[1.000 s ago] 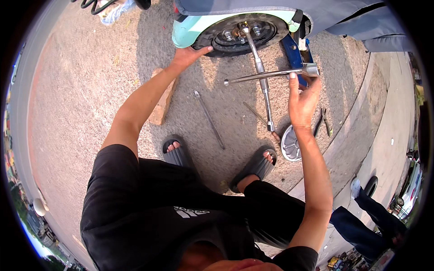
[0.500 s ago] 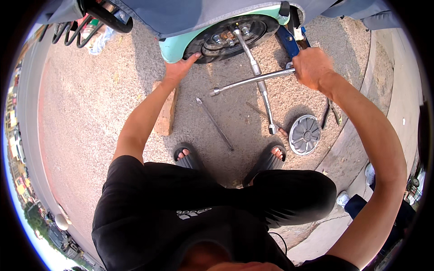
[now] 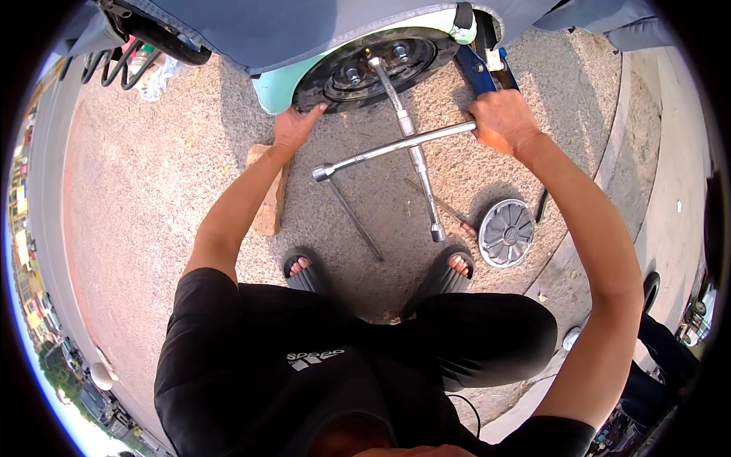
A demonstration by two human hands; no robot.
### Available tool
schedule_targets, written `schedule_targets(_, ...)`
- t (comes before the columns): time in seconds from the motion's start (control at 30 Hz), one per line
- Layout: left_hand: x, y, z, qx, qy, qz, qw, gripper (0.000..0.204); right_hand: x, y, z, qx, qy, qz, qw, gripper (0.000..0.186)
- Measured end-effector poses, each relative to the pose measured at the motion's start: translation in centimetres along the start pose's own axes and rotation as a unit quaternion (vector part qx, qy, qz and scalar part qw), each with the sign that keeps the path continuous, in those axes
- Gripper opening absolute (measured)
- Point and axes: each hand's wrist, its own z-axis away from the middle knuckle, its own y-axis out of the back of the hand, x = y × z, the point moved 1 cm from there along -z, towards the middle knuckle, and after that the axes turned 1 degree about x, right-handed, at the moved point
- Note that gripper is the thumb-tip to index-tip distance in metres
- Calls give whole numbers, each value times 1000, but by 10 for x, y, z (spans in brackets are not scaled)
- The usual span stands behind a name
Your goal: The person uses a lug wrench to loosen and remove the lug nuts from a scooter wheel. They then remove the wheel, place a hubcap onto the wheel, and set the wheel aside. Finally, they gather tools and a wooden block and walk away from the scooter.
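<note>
Head view: grips the right-hand end of a shiny silver, cross-shaped steel lug wrench in the right hand, fully closed around the bar, back of the hand uppermost, just beside a blue metal jack. Has the wrench's upper end set at the middle of a black wheel with a rubber tyre, between two bright metal nuts, with the lower end pointing down toward the feet and the left end reaching out over the ground. Rests the left hand at the tyre's lower left edge, thumb spread and laid against the rubber; cannot tell how far the other fingers curl, being mostly hidden. Above the wheel, shows a glossy mint-green fender and a large grey fabric cover.

On the rough, gritty ground, under the left forearm: a pale brown wooden block. To the right of that, a thin grey metal rod, slanting, seen with its top just under the wrench's left socket. Near the right sandal, a slim tool with a reddish-brown handle and, just beside it, a round silver-grey wheel cover with a spoked pattern. Wears dark grey ridged sandals, planted apart.
</note>
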Motion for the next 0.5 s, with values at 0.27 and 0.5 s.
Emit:
schedule_targets(0.27,51,1,-12,95,-148,-8,984,58,-8,10,6,-56,-24,68,996,16)
schedule_targets(0.5,35,5,-1,25,-60,-59,996,68,2,-4,8,-75,27,-6,997,17)
